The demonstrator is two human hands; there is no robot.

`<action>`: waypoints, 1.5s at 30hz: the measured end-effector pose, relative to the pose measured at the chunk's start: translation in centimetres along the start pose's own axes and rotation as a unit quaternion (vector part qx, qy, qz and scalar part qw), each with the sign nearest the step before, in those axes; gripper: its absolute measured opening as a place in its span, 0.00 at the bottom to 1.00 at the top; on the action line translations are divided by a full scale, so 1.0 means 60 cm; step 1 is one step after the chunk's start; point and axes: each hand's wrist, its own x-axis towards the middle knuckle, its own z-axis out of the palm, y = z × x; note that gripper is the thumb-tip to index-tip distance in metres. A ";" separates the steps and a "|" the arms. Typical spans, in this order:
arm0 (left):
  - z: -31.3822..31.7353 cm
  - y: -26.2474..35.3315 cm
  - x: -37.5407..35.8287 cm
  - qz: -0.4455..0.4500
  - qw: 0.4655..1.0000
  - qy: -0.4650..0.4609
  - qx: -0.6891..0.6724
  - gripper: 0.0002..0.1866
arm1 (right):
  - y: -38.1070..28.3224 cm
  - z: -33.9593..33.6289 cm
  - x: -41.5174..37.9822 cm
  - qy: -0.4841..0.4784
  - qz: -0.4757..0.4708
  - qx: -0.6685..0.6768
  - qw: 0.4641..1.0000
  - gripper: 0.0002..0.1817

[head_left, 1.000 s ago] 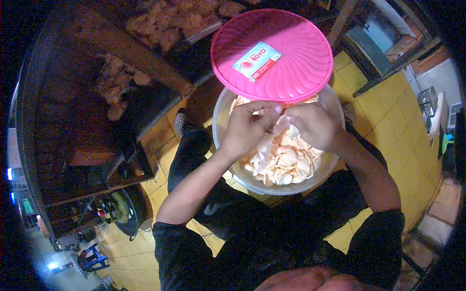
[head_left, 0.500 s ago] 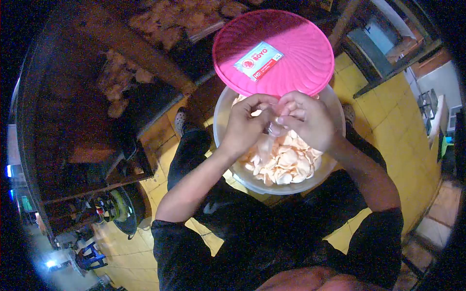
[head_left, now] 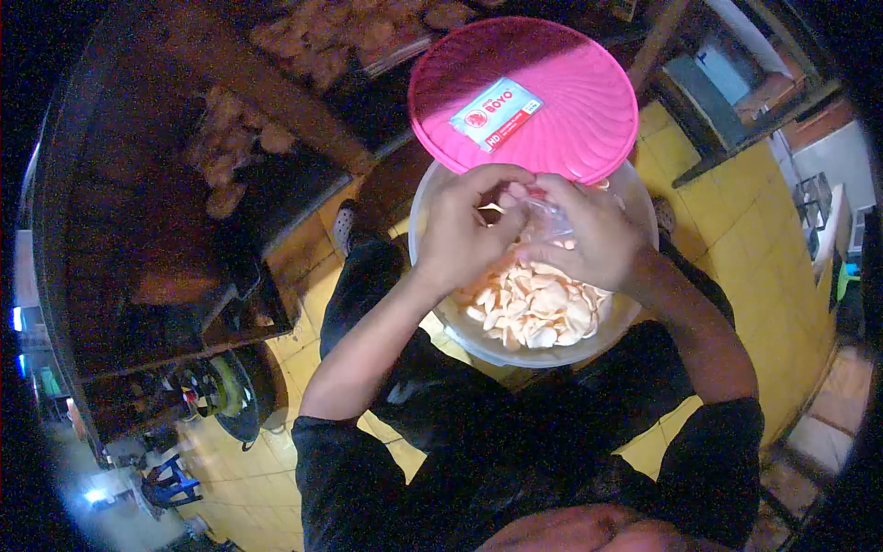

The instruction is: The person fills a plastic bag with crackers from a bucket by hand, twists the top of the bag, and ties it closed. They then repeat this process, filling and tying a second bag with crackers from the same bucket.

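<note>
Crackers (head_left: 538,308), pale and curled, fill the white basin (head_left: 432,198) that rests on the person's lap, and both hands work just above them. The left hand (head_left: 460,235) and the right hand (head_left: 589,235) meet over the middle of the basin, fingertips (head_left: 509,195) pressed together on a small clear plastic bag (head_left: 549,221). Each hand is pinched shut on the bag's thin film, the left from one side and the right from the other. Whether the bag holds any crackers cannot be told, since the fingers cover most of it.

At the far rim of the basin lies a round pink lid (head_left: 552,110), ribbed like a shell, tilted and overlapping the basin's edge. On top of the lid sits a flat packet (head_left: 494,113) with red and white printing.

Below the basin are the person's dark trousers (head_left: 368,294) and dark shirt sleeves (head_left: 717,451). The floor (head_left: 736,239) is laid with yellow tiles. To the left stands a dark wooden desk (head_left: 166,184) carrying heaps of brownish snack pieces (head_left: 230,156), with more of them near the top edge.
</note>
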 end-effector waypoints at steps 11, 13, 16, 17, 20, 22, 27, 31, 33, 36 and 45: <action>0.039 -0.009 -0.024 -0.176 0.934 -0.260 -0.171 0.19 | -0.002 -0.054 0.015 -0.020 0.198 0.136 0.970 0.14; 0.033 -0.008 -0.017 -0.176 0.942 -0.256 -0.125 0.14 | 0.009 -0.064 0.012 0.029 0.192 0.181 0.964 0.12; 0.018 -0.007 -0.014 -0.115 0.959 -0.245 -0.083 0.12 | 0.043 -0.099 0.010 0.118 0.140 0.290 0.939 0.11; 0.018 -0.003 -0.017 -0.114 0.961 -0.239 -0.084 0.12 | 0.053 -0.107 0.011 0.163 0.098 0.357 0.915 0.12; 0.025 0.004 -0.016 -0.128 0.967 -0.157 -0.152 0.12 | -0.010 -0.073 -0.007 0.116 0.113 0.194 0.968 0.20; 0.032 -0.003 -0.016 -0.082 0.962 -0.190 -0.177 0.13 | -0.006 -0.044 -0.013 0.052 0.086 0.037 0.994 0.20; 0.044 0.010 -0.017 -0.068 0.968 -0.195 -0.142 0.20 | 0.010 -0.041 0.003 0.055 0.038 0.260 0.963 0.24; 0.017 0.046 -0.016 -0.137 0.905 -0.243 0.320 0.38 | 0.002 -0.059 0.011 0.228 0.081 0.223 0.944 0.27; 0.019 0.041 -0.017 -0.220 0.934 -0.276 0.060 0.42 | -0.009 -0.039 0.007 0.221 0.111 0.267 0.932 0.23; 0.051 0.018 -0.047 -0.330 0.747 -0.280 -0.505 0.35 | -0.026 -0.028 0.003 0.146 -0.212 -0.167 0.952 0.21; 0.017 0.052 -0.020 -0.241 0.775 -0.067 -0.581 0.15 | -0.066 -0.025 0.006 0.132 -0.212 -0.252 0.935 0.08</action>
